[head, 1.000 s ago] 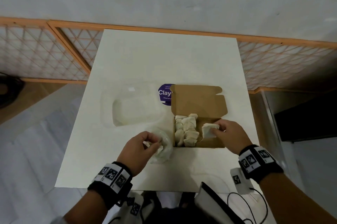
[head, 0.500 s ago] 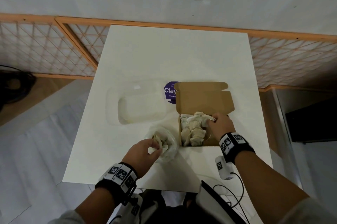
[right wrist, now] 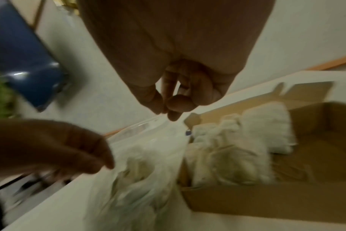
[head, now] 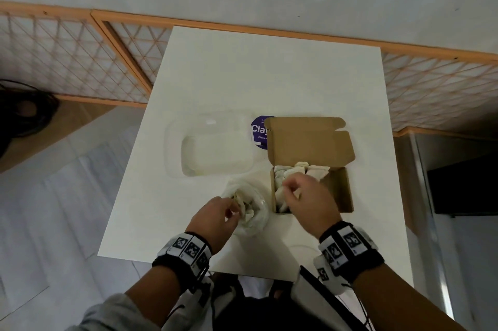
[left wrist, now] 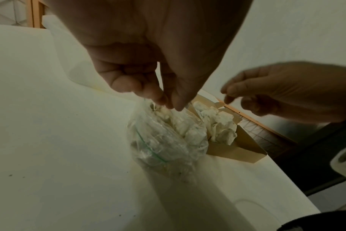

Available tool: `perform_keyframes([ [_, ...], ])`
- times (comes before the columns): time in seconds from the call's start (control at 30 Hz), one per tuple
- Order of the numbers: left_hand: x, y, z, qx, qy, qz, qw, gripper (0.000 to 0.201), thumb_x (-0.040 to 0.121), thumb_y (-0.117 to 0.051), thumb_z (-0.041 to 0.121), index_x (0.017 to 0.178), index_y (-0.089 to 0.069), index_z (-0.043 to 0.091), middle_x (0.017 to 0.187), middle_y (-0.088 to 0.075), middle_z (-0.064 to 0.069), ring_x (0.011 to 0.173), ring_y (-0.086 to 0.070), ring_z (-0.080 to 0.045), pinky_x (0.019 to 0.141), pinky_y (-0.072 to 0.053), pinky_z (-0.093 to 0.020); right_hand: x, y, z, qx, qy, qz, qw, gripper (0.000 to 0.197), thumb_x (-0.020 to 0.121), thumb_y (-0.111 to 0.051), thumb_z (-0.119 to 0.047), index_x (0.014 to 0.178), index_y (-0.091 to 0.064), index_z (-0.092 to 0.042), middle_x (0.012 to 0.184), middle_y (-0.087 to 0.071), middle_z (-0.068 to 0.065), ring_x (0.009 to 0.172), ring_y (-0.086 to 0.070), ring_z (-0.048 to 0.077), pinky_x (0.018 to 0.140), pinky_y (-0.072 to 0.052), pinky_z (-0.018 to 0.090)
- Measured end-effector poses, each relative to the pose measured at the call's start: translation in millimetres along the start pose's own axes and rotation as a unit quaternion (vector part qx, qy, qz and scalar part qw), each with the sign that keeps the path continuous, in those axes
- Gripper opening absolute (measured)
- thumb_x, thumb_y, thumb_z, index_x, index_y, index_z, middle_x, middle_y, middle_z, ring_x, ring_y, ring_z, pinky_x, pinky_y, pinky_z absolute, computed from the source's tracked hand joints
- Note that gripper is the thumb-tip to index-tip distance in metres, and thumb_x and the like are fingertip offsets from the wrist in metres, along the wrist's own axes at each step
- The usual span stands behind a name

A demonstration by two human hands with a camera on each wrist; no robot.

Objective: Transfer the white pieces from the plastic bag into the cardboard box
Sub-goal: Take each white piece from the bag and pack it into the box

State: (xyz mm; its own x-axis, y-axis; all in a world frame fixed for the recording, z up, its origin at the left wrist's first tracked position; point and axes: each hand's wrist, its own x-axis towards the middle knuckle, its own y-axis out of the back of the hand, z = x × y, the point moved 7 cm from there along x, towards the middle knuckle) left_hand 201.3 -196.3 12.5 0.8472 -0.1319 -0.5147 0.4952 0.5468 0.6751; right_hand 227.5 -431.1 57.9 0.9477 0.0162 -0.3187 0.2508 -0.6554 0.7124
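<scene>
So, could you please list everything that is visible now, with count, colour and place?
cardboard box: one, brown, lid open, right part of table
white pieces: several, some in box, some in bag
plastic bag: one, clear, left of box
plastic tray: one, clear, behind bag
round label: one, purple, partly behind box lid
table: one, white
left hand: pinches bag rim
right hand: above box, empty, fingers loosely curled

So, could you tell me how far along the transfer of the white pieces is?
Partly done. White pieces already fill the left side of the cardboard box. The left hand pinches the plastic bag at its mouth; the right hand, holding nothing, hovers between box and bag. Several pieces remain in the bag.
</scene>
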Motion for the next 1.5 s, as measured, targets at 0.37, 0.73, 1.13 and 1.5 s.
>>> perform_keyframes([
  [0.37, -6.1, 4.1, -23.4, 0.045, 0.044, -0.005, 0.998, 0.035, 0.102, -0.048, 0.045, 0.135, -0.062, 0.042, 0.121, -0.058, 0.003, 0.108, -0.065, -0.018, 0.094, -0.053, -0.034, 2.6, -103.8, -22.4, -0.172, 0.089, -0.188, 0.963, 0.029, 0.099, -0.054, -0.032, 0.127, -0.062, -0.031, 0.122, -0.048, 0.0, 0.103, -0.062, 0.025, 0.082, -0.053, 0.039],
  [0.73, -7.0, -4.6, -25.4, -0.039, 0.032, -0.061, 0.997, 0.044, 0.1, -0.059, 0.043, 0.142, -0.058, 0.029, 0.124, -0.068, 0.011, 0.109, -0.066, -0.011, 0.099, -0.048, -0.025, 2.0, -56.4, -29.9, 0.016, 0.037, -0.085, 0.996, 0.011, 0.1, -0.062, -0.032, 0.095, -0.067, -0.025, 0.091, -0.064, -0.008, 0.078, -0.06, 0.009, 0.069, -0.045, 0.027],
  [1.13, -24.6, 66.3, 28.2, -0.13, -0.048, 0.023, 0.99, 0.02, 0.101, -0.06, 0.038, 0.118, -0.068, 0.031, 0.108, -0.071, 0.018, 0.086, -0.065, 0.004, 0.087, -0.052, -0.024, -41.8, 46.9, -88.9, 0.24, 0.066, -0.051, 0.967, 0.02, 0.104, -0.061, -0.017, 0.089, -0.067, -0.03, 0.077, -0.072, 0.0, 0.064, -0.062, 0.014, 0.064, -0.056, 0.033],
  [1.5, -62.6, 103.6, 122.9, -0.213, -0.254, 0.005, 0.943, 0.051, 0.094, -0.071, 0.011, 0.13, -0.058, 0.043, 0.13, -0.055, 0.012, 0.088, -0.067, -0.004, 0.074, -0.054, -0.018, -62.2, 65.1, -109.4, 0.289, 0.113, -0.067, 0.948, 0.016, 0.104, -0.06, -0.008, 0.091, -0.064, -0.017, 0.074, -0.069, -0.001, 0.067, -0.06, 0.009, 0.065, -0.052, 0.029],
])
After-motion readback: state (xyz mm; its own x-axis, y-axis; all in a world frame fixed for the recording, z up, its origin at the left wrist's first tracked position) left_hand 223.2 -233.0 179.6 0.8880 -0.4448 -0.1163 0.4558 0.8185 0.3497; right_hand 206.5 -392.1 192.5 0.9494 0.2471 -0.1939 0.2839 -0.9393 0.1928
